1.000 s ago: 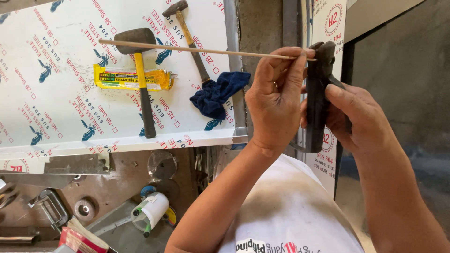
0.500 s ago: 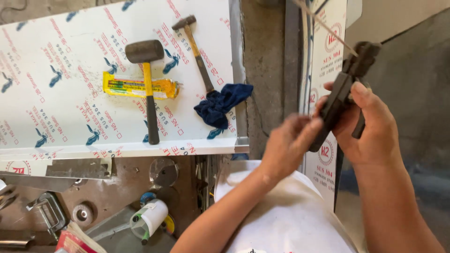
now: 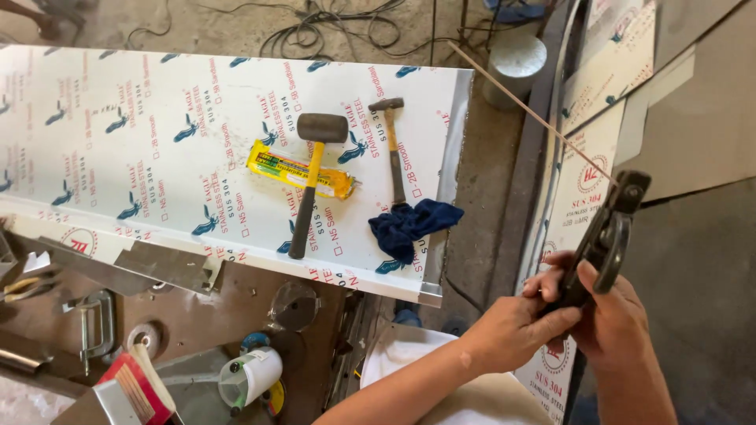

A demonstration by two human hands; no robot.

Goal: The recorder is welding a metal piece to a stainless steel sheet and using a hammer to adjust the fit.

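The white film-covered stainless steel sheet takes up the left and middle of the view, its right edge ending at a folded metal lip, with a strip of bare concrete floor between that edge and the leaning white-filmed panel at the right. Open room lies over this strip and above the hands. The dark metal clamp-type electrode holder stands tilted beyond the sheet's near right corner, in front of the leaning panel, its head up and to the right. A thin straight grey rod runs from its head up and left over the floor strip. The right hand is wrapped closed around the holder's lower handle, thumb along its side. The left hand has its fingers curled narrowly on the handle's base, just beside the right hand. On the sheet, well apart from the hands, lie a black rubber mallet with yellow handle, a small steel hammer, a yellow packet and a crumpled blue cloth.
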